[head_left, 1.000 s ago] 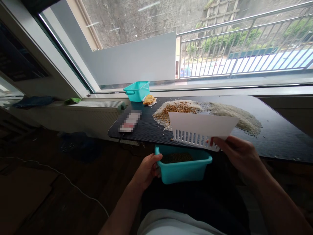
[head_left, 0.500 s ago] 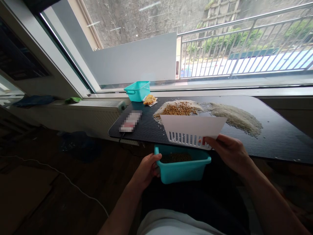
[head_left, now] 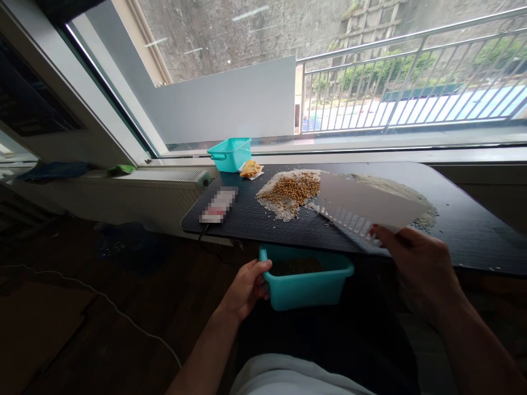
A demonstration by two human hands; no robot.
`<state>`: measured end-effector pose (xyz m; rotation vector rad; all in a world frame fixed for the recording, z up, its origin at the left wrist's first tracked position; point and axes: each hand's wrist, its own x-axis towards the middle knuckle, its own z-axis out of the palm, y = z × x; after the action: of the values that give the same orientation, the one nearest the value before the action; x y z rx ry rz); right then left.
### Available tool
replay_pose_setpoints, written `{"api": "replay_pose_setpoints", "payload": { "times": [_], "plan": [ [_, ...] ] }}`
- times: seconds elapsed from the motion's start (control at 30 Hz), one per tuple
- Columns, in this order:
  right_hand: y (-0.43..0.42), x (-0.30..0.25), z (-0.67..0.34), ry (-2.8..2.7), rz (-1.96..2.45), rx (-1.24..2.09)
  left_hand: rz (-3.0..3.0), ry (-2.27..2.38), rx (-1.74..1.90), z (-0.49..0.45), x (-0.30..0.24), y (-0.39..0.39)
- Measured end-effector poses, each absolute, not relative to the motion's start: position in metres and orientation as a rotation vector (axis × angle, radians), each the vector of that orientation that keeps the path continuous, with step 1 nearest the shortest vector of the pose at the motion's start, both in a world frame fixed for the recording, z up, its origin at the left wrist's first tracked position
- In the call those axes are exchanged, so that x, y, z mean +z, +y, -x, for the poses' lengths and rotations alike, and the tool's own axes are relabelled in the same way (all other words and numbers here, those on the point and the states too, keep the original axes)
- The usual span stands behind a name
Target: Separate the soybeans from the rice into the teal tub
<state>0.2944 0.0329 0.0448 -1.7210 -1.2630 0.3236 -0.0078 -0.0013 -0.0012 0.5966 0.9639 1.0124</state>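
Note:
My left hand (head_left: pixel 248 285) grips the left rim of a teal plastic bin (head_left: pixel 308 288), held just below the table's front edge. Dark, grain-like contents (head_left: pixel 298 266) lie inside the bin. Closed around the lower right end of a white slotted plastic panel (head_left: pixel 366 200) is my right hand (head_left: pixel 420 258). The panel is tilted above the table, its row of slots along the lower edge. To its left, a heap of yellow-brown beans (head_left: pixel 294 189) lies on white rice (head_left: pixel 284 213). Behind the panel, a second pile of pale rice (head_left: pixel 393 185) is partly hidden.
The dark table (head_left: pixel 461 230) stands against the window. Another teal bin (head_left: pixel 231 154) is at its back left, beside yellow food on a napkin (head_left: pixel 250 169). A blurred-out flat object (head_left: pixel 218 206) with a cable lies near the left edge. A radiator (head_left: pixel 164 192) is further left.
My right hand has moved the slotted panel to the right and tilted it, uncovering more of the bean heap and covering part of the pale rice. My left hand and bin stay nearly still.

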Motion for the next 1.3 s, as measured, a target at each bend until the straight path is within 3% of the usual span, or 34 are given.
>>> {"api": "replay_pose_setpoints", "payload": {
  "times": [0.27, 1.3],
  "plan": [
    [0.059, 0.062, -0.300, -1.239, 1.718, 0.168, -0.602, 0.964, 1.002, 0.011, -0.001, -0.004],
    [0.103, 0.042, -0.273, -1.508, 1.459, 0.468, -0.576, 0.973, 0.998, 0.004, -0.002, -0.004]
  ]
}}
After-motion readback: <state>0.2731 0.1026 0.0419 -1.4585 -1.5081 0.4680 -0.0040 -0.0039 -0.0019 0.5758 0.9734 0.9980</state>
